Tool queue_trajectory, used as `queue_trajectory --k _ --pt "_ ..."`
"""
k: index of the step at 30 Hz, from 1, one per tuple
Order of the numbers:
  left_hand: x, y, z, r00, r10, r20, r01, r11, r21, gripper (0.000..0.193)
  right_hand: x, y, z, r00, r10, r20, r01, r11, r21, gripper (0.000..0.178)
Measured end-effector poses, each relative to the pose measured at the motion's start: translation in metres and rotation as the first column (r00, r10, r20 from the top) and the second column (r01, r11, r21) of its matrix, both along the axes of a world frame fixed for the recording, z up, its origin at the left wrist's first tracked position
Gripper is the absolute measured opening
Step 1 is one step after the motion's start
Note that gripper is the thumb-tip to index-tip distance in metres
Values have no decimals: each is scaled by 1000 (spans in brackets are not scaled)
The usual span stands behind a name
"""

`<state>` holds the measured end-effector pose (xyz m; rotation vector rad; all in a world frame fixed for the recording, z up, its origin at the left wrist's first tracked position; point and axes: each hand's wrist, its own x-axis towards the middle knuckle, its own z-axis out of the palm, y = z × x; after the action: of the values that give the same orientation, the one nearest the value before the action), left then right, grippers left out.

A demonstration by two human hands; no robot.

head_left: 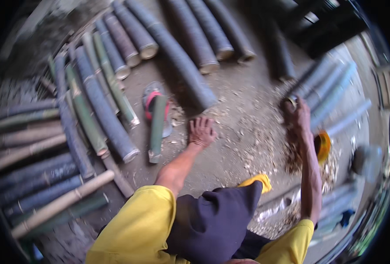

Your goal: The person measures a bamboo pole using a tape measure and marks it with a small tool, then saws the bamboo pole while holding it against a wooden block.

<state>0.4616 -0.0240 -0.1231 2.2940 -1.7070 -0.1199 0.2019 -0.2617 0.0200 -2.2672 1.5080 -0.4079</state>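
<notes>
My left hand (201, 133) is stretched forward with its fingers spread, low over the floor. Just beyond its fingertips lies the cut end of a long grey bamboo pole (177, 55). To its left, a short green bamboo piece (157, 127) lies across a grey sandal with a red strap (152, 97). My right hand (301, 118) reaches to the near ends of several bamboo poles (324, 86) at the right. Its fingers are at or against one pole end; blur hides whether they grip it. A yellow ring-shaped thing (322, 147) is beside my right forearm.
Several bamboo poles (102, 97) lie in rows at the left and far side. More are stacked crosswise (63, 204) at lower left. Wood chips (265, 145) cover the floor between my arms. A clear plastic container (366, 163) stands at the right; a yellow object (258, 180) shows beside my knee.
</notes>
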Motion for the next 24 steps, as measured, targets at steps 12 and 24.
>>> queue_trajectory --k 12,24 --pt "11 11 2 999 -5 -43 4 999 -38 45 74 -132 -98 927 -246 -284 238 969 -65 89" --pt "11 17 -1 999 3 -43 -4 1000 -18 42 58 26 -48 987 -157 36 129 904 408 84"
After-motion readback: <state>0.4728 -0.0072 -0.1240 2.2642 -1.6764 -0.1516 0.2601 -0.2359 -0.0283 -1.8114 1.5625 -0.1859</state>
